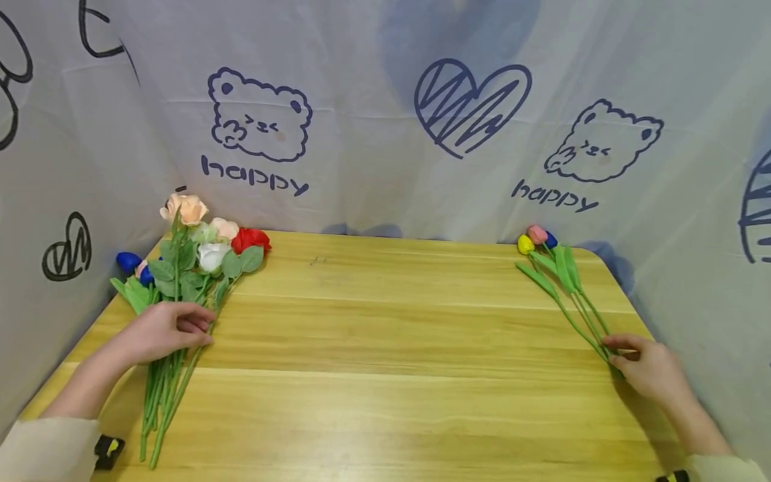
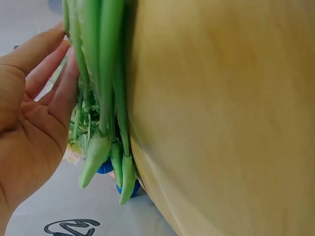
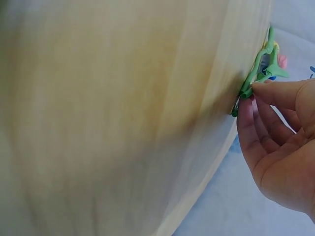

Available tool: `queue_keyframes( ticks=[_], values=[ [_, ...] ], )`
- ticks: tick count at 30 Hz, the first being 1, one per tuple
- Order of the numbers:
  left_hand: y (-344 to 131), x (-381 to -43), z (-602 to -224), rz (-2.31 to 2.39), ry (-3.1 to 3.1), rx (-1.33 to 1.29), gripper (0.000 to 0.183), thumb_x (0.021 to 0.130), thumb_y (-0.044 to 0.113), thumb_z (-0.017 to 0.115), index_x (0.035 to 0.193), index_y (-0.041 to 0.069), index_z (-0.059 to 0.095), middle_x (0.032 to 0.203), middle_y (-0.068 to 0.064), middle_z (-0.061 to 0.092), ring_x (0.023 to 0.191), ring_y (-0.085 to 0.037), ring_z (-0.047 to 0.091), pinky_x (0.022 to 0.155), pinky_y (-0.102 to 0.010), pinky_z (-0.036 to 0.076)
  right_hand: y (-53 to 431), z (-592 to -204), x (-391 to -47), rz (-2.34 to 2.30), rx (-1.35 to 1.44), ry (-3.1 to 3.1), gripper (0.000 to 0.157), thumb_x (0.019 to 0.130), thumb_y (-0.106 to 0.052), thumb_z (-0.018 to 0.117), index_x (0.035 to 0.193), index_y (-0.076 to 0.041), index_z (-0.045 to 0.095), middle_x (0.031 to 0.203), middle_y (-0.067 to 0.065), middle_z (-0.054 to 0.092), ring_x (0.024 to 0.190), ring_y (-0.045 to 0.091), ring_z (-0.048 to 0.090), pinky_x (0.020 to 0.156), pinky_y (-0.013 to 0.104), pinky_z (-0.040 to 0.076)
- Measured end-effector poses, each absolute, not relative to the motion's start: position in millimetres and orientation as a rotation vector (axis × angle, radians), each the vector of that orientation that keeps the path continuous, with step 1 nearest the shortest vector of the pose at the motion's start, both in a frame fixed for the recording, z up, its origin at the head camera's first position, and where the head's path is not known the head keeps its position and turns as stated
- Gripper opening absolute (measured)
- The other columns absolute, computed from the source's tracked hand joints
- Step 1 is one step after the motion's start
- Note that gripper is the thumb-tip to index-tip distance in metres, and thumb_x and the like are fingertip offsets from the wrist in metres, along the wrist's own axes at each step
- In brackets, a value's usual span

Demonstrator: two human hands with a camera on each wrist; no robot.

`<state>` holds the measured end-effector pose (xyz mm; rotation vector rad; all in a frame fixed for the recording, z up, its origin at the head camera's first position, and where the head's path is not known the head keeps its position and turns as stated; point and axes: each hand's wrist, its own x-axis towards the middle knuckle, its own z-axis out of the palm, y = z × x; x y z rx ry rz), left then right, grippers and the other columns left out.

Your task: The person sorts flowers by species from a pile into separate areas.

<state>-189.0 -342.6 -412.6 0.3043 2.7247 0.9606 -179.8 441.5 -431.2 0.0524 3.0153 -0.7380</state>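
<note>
At the left lies a bunch of artificial flowers: a red rose (image 1: 250, 239), a white rose (image 1: 213, 256), peach roses (image 1: 184, 209) and blue tulips (image 1: 128, 262). My left hand (image 1: 165, 331) reaches over their green stems, thumb and fingertips at a rose stem on the bunch's right side. In the left wrist view, that thumb and the fingers meet at a thin stem beside thicker tulip stems (image 2: 106, 73). On the right, my right hand (image 1: 650, 368) pinches the lower stems of three tulips, a yellow tulip (image 1: 526, 244), a pink tulip (image 1: 537, 233) and a blue tulip (image 1: 551, 239).
The wooden table (image 1: 385, 348) stretches between the two groups of flowers. Printed cloth (image 1: 361, 134) hangs behind it and at both sides. The table's rounded far right corner (image 1: 596, 258) lies close to the tulips.
</note>
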Motion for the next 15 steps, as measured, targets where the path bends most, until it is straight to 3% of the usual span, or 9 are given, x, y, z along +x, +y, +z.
queue_keyframes(
  ticks=[10,15],
  values=[
    [-337.8,-185.3,-405.9,1.137,2.620,0.194,0.044,0.096,0.009,0.074,0.133,-0.012,0.062,0.109,-0.013,0.072,0.089,-0.015,0.070,0.071,-0.031,0.061,442.4,-429.4,-176.6,-0.780,0.019,3.020,0.030,0.099,-0.005,0.066,0.126,0.007,0.068,0.121,0.032,0.068,0.101,0.048,0.068,0.058,0.028,0.056],
    [-335.4,-181.3,-402.4,1.208,2.589,0.157,0.048,0.097,0.011,0.074,0.136,-0.013,0.059,0.114,-0.018,0.070,0.092,-0.016,0.070,0.074,-0.031,0.061,438.9,-425.1,-176.8,-0.834,0.067,2.980,0.038,0.103,-0.020,0.065,0.129,0.008,0.066,0.125,0.033,0.066,0.104,0.047,0.069,0.060,0.029,0.058]
  ],
)
